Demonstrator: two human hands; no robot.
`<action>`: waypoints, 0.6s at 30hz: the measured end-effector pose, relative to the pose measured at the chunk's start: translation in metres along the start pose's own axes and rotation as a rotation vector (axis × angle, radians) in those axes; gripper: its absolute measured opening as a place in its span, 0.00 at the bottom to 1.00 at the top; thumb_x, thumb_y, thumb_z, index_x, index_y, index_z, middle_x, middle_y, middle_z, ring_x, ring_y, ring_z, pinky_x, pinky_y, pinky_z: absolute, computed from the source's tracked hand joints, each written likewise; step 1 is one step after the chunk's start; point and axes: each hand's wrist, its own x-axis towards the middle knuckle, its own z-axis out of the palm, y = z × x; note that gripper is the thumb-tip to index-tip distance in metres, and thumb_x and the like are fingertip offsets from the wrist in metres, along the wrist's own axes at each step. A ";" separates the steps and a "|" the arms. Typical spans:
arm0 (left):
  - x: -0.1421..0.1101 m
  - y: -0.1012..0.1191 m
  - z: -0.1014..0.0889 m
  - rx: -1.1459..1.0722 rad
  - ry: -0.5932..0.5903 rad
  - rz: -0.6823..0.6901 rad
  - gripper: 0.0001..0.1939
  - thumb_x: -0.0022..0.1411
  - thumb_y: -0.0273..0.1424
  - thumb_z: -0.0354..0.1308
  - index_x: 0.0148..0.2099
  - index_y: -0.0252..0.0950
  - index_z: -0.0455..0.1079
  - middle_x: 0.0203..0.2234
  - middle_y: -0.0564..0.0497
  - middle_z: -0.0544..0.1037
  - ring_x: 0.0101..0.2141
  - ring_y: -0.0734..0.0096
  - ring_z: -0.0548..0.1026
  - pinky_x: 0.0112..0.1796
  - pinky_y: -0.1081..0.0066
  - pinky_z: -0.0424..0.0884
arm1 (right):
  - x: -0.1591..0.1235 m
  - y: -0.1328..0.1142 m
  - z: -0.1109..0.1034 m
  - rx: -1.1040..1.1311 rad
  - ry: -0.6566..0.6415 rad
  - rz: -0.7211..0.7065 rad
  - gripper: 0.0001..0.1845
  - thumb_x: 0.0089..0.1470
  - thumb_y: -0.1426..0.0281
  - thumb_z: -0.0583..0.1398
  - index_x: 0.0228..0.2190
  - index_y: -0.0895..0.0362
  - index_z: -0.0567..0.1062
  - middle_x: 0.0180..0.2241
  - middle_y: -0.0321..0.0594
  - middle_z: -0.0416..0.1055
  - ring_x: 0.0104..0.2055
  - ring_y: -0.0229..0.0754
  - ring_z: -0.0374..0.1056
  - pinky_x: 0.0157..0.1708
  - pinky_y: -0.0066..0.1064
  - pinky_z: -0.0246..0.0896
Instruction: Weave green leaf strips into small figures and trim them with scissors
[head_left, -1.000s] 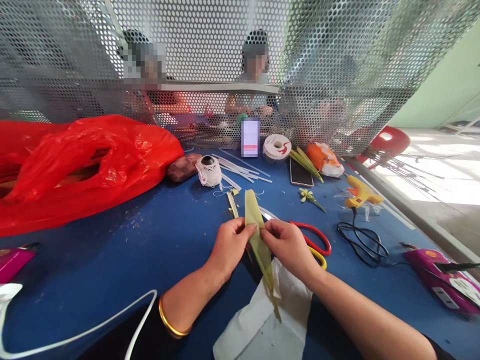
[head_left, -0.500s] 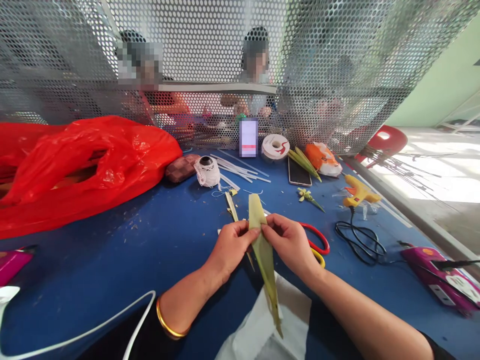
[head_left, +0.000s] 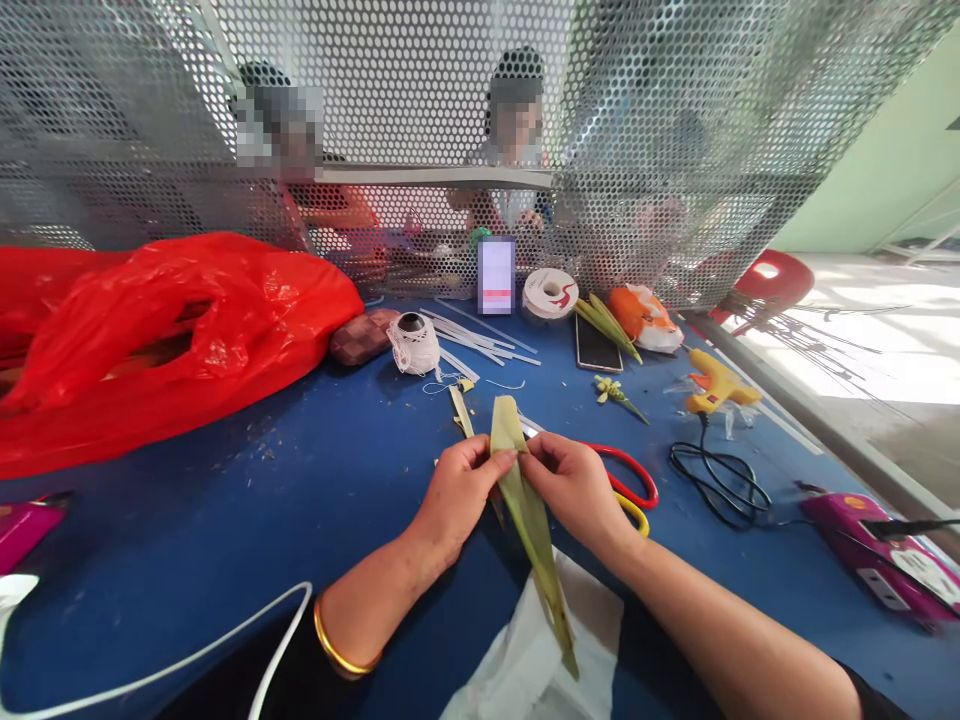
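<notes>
A long pale-green leaf [head_left: 534,530] stretches between my hands, its broad end up and its narrow tip hanging toward me. My left hand [head_left: 466,487] pinches its left edge between thumb and fingers. On the opposite edge, my right hand [head_left: 574,485] pinches it at the same height, thumbs nearly meeting. Under the leaf's tip lies a crumpled white tissue [head_left: 517,655]. Scissors with red and yellow handles [head_left: 634,478] rest beside my right hand, their blades partly hidden. Beyond my left hand is a dry leaf strip [head_left: 461,410].
A red plastic bag [head_left: 247,310] fills the left side. Farther back are a cone of white thread [head_left: 415,345], white sticks [head_left: 480,338], a ribbon spool [head_left: 551,293] and a lit phone [head_left: 496,275]. A yellow glue gun [head_left: 720,382] and purple power strip [head_left: 877,555] lie right.
The leaf's upper end has shifted slightly left and down, and its tip has swung a little right. Both hands keep their pinch.
</notes>
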 end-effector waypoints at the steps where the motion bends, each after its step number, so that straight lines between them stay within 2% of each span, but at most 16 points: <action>1: 0.000 0.000 0.000 -0.011 -0.009 -0.004 0.15 0.51 0.40 0.63 0.34 0.32 0.74 0.23 0.52 0.73 0.26 0.72 0.68 0.30 0.72 0.63 | 0.000 0.000 0.000 0.044 -0.013 -0.015 0.09 0.52 0.67 0.57 0.23 0.57 0.71 0.19 0.31 0.65 0.23 0.36 0.60 0.22 0.25 0.53; 3: 0.000 0.001 0.000 -0.024 -0.030 -0.013 0.16 0.50 0.39 0.64 0.36 0.32 0.75 0.23 0.52 0.73 0.26 0.71 0.68 0.29 0.72 0.63 | -0.001 -0.001 0.001 0.137 -0.042 -0.057 0.07 0.53 0.69 0.57 0.30 0.57 0.75 0.25 0.34 0.71 0.28 0.39 0.66 0.27 0.26 0.59; 5: 0.000 0.003 0.000 -0.021 -0.047 -0.020 0.15 0.49 0.39 0.64 0.35 0.32 0.75 0.22 0.53 0.73 0.25 0.72 0.67 0.28 0.72 0.62 | -0.001 -0.002 0.001 0.183 -0.044 -0.088 0.09 0.53 0.70 0.56 0.34 0.57 0.76 0.29 0.37 0.74 0.31 0.40 0.68 0.30 0.27 0.62; 9: -0.001 0.005 -0.001 0.017 -0.059 -0.023 0.14 0.49 0.39 0.64 0.32 0.32 0.74 0.22 0.53 0.72 0.24 0.74 0.65 0.27 0.73 0.60 | -0.001 0.000 0.001 0.191 -0.017 -0.075 0.09 0.54 0.68 0.57 0.32 0.58 0.76 0.27 0.37 0.74 0.28 0.39 0.66 0.28 0.27 0.60; 12: -0.001 0.003 -0.001 0.064 0.006 0.002 0.16 0.50 0.42 0.63 0.30 0.33 0.72 0.21 0.54 0.71 0.24 0.73 0.66 0.26 0.73 0.61 | 0.000 0.000 0.001 0.191 -0.038 -0.044 0.09 0.54 0.66 0.57 0.29 0.58 0.75 0.24 0.35 0.72 0.26 0.37 0.64 0.25 0.26 0.58; 14: 0.000 0.002 -0.002 0.102 0.050 0.046 0.16 0.52 0.43 0.63 0.31 0.33 0.72 0.22 0.54 0.71 0.25 0.73 0.66 0.27 0.73 0.62 | -0.001 0.000 0.002 0.172 -0.046 -0.044 0.09 0.54 0.66 0.58 0.28 0.57 0.74 0.23 0.34 0.70 0.25 0.37 0.63 0.24 0.26 0.57; 18: 0.001 0.001 -0.003 0.162 0.042 0.118 0.13 0.54 0.38 0.60 0.36 0.32 0.75 0.26 0.52 0.74 0.27 0.72 0.67 0.28 0.74 0.62 | -0.002 -0.002 0.003 0.146 -0.039 -0.086 0.08 0.54 0.67 0.57 0.31 0.57 0.74 0.26 0.35 0.72 0.27 0.38 0.65 0.27 0.26 0.59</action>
